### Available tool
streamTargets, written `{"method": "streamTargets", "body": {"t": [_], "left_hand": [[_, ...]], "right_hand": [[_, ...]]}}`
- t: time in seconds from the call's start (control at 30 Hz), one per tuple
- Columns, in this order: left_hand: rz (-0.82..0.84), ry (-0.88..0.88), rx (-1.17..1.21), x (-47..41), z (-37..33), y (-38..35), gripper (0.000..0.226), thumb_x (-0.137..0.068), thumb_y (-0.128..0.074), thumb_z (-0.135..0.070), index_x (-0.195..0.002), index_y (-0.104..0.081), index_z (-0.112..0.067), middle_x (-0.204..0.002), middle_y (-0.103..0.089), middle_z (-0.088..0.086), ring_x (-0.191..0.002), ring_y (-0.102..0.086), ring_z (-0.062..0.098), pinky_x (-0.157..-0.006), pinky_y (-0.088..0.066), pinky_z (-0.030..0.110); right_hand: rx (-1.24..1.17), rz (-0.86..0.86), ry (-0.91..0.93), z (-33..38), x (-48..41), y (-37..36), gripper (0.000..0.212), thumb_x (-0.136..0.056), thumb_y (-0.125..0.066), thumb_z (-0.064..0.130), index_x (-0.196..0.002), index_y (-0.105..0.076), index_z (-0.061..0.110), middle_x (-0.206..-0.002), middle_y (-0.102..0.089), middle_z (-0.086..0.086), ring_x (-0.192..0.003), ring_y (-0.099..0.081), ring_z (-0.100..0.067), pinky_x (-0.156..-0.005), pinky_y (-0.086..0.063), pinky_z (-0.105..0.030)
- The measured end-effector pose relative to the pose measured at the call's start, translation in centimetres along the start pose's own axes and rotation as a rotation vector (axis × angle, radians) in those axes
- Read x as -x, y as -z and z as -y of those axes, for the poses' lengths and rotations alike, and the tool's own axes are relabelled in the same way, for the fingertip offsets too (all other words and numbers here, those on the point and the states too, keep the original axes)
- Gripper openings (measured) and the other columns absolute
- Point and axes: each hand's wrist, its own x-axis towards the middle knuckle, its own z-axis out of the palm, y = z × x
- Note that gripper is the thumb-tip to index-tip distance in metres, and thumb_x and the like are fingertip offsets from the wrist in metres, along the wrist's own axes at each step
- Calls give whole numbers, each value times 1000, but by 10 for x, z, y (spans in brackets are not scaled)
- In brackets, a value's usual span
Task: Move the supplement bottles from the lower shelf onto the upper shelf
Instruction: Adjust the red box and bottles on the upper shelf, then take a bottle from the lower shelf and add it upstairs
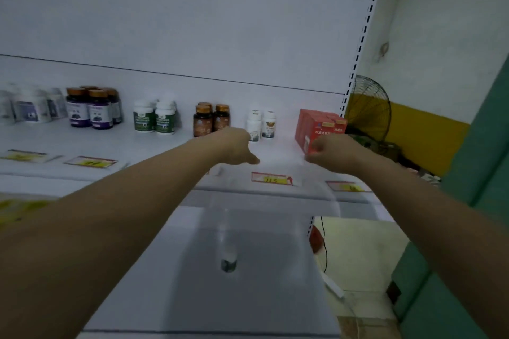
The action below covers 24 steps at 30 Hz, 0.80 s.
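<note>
Two bare arms reach over the upper shelf (154, 143) of a white store rack. The left hand (237, 146) hangs just left of the red boxes (319, 129), in front of a pair of white bottles (260, 125). Its fingers droop loosely together toward the shelf and nothing shows in them. The right hand (327, 153) sits at the lower front corner of the red boxes with its fingers curled in. Motion blur hides whether they pinch the carton or only touch it.

Further left of the red boxes, upright in clusters along the same shelf, stand brown bottles (210, 120) with copper caps, green-label bottles (154, 120), purple bottles (91, 110) and, farthest off, white tubs (30, 107). Price tags (271, 178) line the shelf edge below the boxes.

Well below and left of the red boxes, one bottle (228, 260) stands alone on the lower shelf (248, 297). It is blurred, with a pale body and a dark band. A black fan (369, 110) stands just right of the boxes, beyond the rack's slotted post.
</note>
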Motion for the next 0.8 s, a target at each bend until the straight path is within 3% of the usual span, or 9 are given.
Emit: {"method": "streamTargets", "body": {"t": [0.07,0.13,0.2,0.3,0.43,0.5,0.63,0.8], "left_hand": [[-12,-45,-1,25,22,3,62,-90,-55,-47,-135,-47,-6,-135,-53,13,-115,-53,27,-96,-43,34],[-32,-83,11,49,41,6,58,-89,-56,-47,-129,-52,-4,-127,-58,14,-99,-53,25,-91,-45,35],[-52,-105,36,74,57,9,56,-91,-55,-44,-129,-52,-3,-127,-58,14,-100,-52,24,-88,-44,33],[-99,-136,111,112,76,13,55,-92,-55,-39,-135,-48,-6,-133,-54,11,-117,-52,27,-89,-40,29],[-138,-121,163,158,100,10,48,-92,-56,-37,-131,-53,-9,-130,-58,9,-115,-53,25,-90,-41,29],[-130,-79,183,179,116,5,47,-92,-56,-37,-131,-54,-10,-129,-58,8,-114,-55,23,-88,-41,28],[-53,72,198,214,158,-12,47,-92,-57,-37,-131,-53,-12,-131,-57,7,-115,-53,23,-88,-40,27],[-1,220,213,249,212,-45,47,-92,-57,-35,-130,-53,-8,-130,-58,10,-116,-54,26,-92,-42,29]], "right_hand": [[19,4,-11,34,26,-1,46,-95,-49,39,-128,-56,8,-130,-56,-13,-118,-52,-28,-85,-42,-30],[10,-6,-7,68,49,-2,50,-95,-49,38,-135,-50,8,-139,-51,-10,-127,-48,-26,-99,-39,-32],[-16,-10,12,98,69,-4,49,-95,-50,37,-135,-51,9,-138,-53,-10,-125,-49,-26,-99,-40,-31],[-8,-1,46,133,95,-9,46,-95,-50,36,-133,-52,10,-135,-56,-9,-122,-51,-25,-96,-40,-29],[-34,22,68,171,118,-19,44,-94,-51,35,-131,-54,12,-132,-57,-7,-120,-51,-24,-92,-40,-28],[-55,45,95,190,126,-28,43,-94,-52,33,-131,-54,12,-132,-57,-7,-119,-52,-23,-88,-39,-26],[-106,122,172,228,135,-53,46,-94,-52,33,-135,-51,12,-138,-52,-7,-126,-47,-23,-102,-37,-29],[-130,241,232,270,139,-98,47,-95,-51,34,-136,-48,11,-140,-49,-9,-129,-44,-25,-105,-35,-31]]}}
